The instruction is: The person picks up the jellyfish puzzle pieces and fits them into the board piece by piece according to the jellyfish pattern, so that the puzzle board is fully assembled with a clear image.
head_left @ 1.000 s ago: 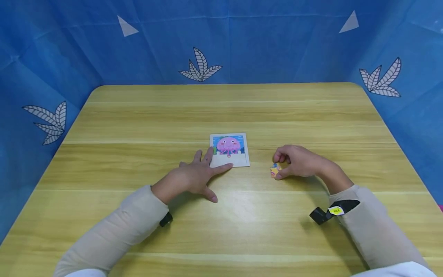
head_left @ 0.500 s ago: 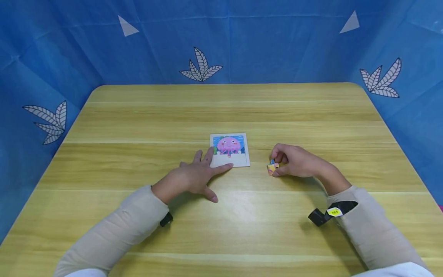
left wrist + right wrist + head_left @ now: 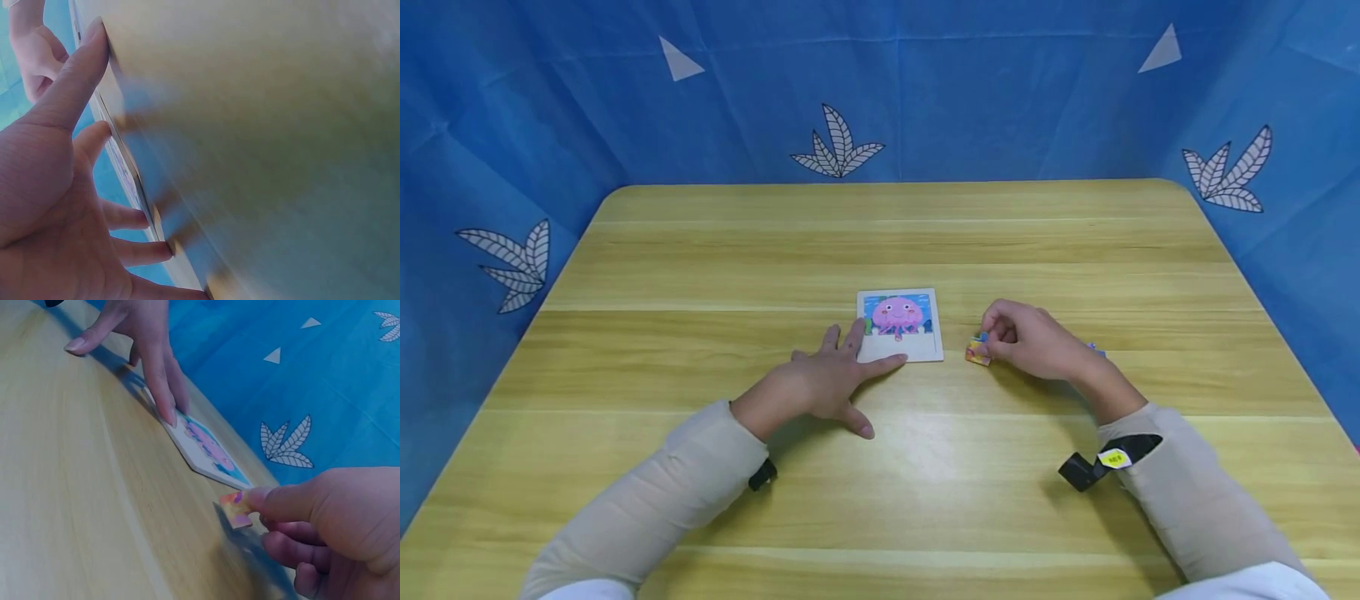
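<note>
A white-framed jigsaw puzzle (image 3: 917, 343) lies on the table, its upper part filled with a pink jellyfish picture and its lower strip bare white. My left hand (image 3: 820, 383) spreads its fingers over the puzzle's left and lower edges, fingertips resting at the frame. To the right of the frame, my right hand (image 3: 1030, 340) pinches a small yellow and orange puzzle piece (image 3: 236, 509) between thumb and finger, just above the table. The piece's blue top edge shows in the head view. The thumb covers part of it.
Behind my right wrist a small blue piece (image 3: 1096, 349) peeks out on the table. The wood-grain table (image 3: 880, 500) ends at a blue printed cloth (image 3: 1000, 92) at the back and sides. Wrist cameras hang under both forearms.
My right hand has moved left and slightly away with the pinched piece, closer to the frame. A blue piece behind the wrist has come into view. The left hand stays put.
</note>
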### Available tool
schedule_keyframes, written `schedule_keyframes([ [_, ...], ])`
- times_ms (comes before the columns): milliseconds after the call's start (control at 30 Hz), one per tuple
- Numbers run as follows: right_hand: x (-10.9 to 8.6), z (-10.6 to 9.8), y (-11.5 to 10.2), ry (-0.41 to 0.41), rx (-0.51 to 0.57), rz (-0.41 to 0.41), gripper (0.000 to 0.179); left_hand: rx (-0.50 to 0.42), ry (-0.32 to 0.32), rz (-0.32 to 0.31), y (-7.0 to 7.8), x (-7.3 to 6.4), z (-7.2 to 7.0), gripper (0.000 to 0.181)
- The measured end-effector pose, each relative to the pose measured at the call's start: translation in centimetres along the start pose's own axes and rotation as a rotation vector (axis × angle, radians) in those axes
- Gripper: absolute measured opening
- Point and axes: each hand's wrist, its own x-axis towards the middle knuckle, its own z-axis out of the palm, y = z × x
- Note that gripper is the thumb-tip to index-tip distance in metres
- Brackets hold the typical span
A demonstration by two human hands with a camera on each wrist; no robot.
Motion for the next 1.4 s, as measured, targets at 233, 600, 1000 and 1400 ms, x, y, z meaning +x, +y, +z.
schedule_keyframes([
  [233,0.8,0.1,-0.7,0.041,0.084,-0.008,0.011,0.007,-0.005,-0.001,0.0,0.0,0.0,0.100],
  [600,3.7,1.8,-2.6,0.028,0.233,-0.062,0.011,0.045,0.001,-0.001,0.1,0.1,-0.1,0.099],
  [1000,6.5,3.8,-4.9,-0.040,0.193,-0.062,0.015,0.074,0.009,0.017,0.0,0.0,-0.2,0.097],
  [1400,7.9,5.3,-6.3,-0.082,0.228,-0.038,0.013,0.095,0.034,0.037,0.2,-0.1,0.0,0.094],
])
